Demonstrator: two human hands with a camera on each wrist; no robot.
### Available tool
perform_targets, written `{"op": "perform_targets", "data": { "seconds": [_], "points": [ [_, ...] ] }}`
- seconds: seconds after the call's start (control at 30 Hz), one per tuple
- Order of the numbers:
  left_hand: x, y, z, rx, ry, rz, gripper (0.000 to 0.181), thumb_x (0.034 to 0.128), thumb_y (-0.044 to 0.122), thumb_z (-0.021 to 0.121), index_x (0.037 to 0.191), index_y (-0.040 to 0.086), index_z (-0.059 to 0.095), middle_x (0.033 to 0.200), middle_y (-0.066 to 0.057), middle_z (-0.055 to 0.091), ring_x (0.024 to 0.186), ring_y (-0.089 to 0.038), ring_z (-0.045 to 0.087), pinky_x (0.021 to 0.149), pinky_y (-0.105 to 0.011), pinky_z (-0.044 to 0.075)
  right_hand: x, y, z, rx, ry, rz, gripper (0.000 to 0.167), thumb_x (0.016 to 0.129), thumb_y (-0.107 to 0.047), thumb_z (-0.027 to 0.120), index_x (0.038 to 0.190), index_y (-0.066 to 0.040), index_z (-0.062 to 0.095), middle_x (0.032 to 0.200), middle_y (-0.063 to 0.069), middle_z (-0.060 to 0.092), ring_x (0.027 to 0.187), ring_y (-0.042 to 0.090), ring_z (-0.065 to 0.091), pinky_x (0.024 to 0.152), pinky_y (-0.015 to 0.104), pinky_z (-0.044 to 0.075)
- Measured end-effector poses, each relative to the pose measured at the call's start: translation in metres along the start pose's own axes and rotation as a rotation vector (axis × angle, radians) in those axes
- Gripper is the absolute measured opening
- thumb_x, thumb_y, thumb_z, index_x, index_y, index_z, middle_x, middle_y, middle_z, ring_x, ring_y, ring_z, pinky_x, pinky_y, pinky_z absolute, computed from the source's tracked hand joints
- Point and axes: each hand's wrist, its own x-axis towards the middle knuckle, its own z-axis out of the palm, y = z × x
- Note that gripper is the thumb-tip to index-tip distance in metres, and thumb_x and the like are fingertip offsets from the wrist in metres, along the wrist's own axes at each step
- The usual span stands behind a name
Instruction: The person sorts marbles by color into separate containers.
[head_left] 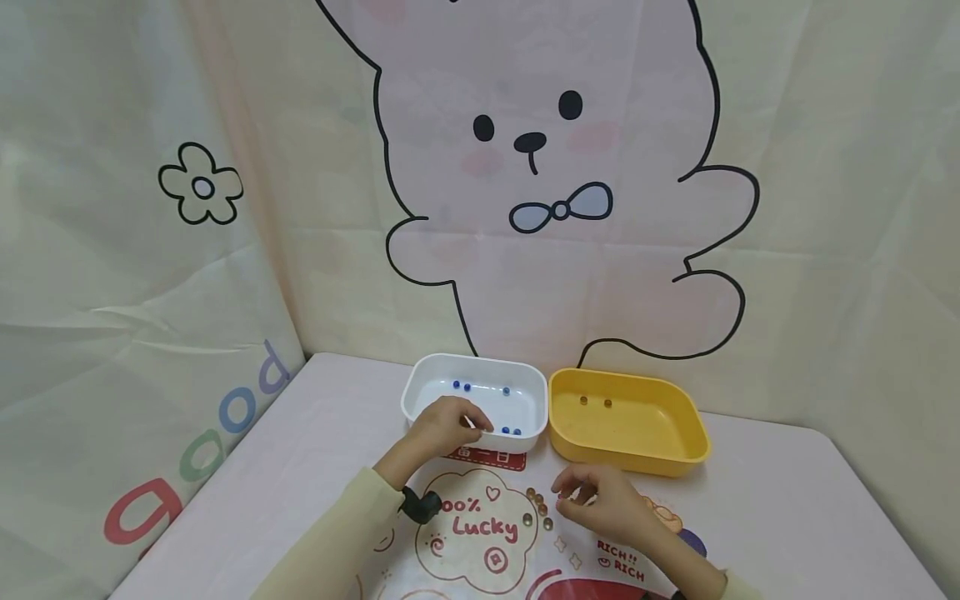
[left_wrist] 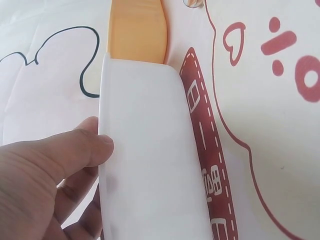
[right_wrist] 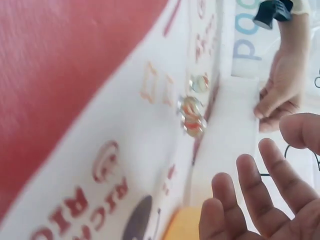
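Note:
My left hand (head_left: 442, 427) hangs over the near side of the white tray (head_left: 411, 392), thumb beside the rim and other fingers partly hidden behind it in the left wrist view; no held object shows. Several blue marbles (head_left: 506, 391) lie in that tray. My right hand (head_left: 609, 503) hovers over the table, right of a group of brownish and clear marbles (head_left: 531, 493), its fingers (right_wrist: 252, 187) loosely bent, apart and holding nothing. Two amber marbles (head_left: 608, 403) sit at the back left inside the yellow tray (head_left: 630, 457).
The two trays stand side by side at the table's back edge, in front of a hanging cloth (head_left: 810, 292) with a cartoon bear. Printed words and drawings cover the tabletop (head_left: 465, 567). A dark band (head_left: 420, 506) is on my left wrist.

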Motion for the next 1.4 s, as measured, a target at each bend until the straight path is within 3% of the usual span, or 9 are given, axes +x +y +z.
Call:
{"op": "perform_targets", "data": {
  "seconds": [0.13, 0.4, 1.4],
  "points": [
    [-0.001, 0.001, 0.000, 0.004, 0.001, -0.007, 0.011, 0.0855, 0.018, 0.071, 0.089, 0.027, 0.076, 0.085, 0.009, 0.067, 0.075, -0.013, 0.054, 0.057, -0.026, 0.048, 0.000, 0.003, 0.007, 0.015, -0.072, -0.061, 0.013, 0.082, -0.018, 0.073, 0.093, -0.012, 0.070, 0.087, -0.002, 0.065, 0.072, 0.009, 0.057, 0.062, 0.021, 0.048],
    [0.000, 0.000, 0.000, 0.008, 0.004, 0.006, 0.011, 0.0853, 0.017, 0.071, 0.089, 0.027, 0.076, 0.086, 0.010, 0.067, 0.076, -0.013, 0.054, 0.059, -0.026, 0.047, 0.000, 0.008, 0.017, -0.007, -0.141, -0.002, 0.013, 0.079, -0.022, 0.075, 0.091, -0.019, 0.070, 0.085, -0.006, 0.063, 0.070, 0.009, 0.054, 0.061, 0.021, 0.045],
    [0.002, -0.002, 0.000, 0.000, -0.007, 0.009, 0.012, 0.0858, 0.018, 0.071, 0.089, 0.028, 0.076, 0.086, 0.010, 0.067, 0.076, -0.013, 0.054, 0.059, -0.026, 0.047, 0.008, 0.012, 0.027, -0.053, -0.149, 0.081, 0.013, 0.075, -0.013, 0.076, 0.083, -0.022, 0.070, 0.077, -0.009, 0.062, 0.069, 0.012, 0.052, 0.060, 0.022, 0.043]
  ]
}}
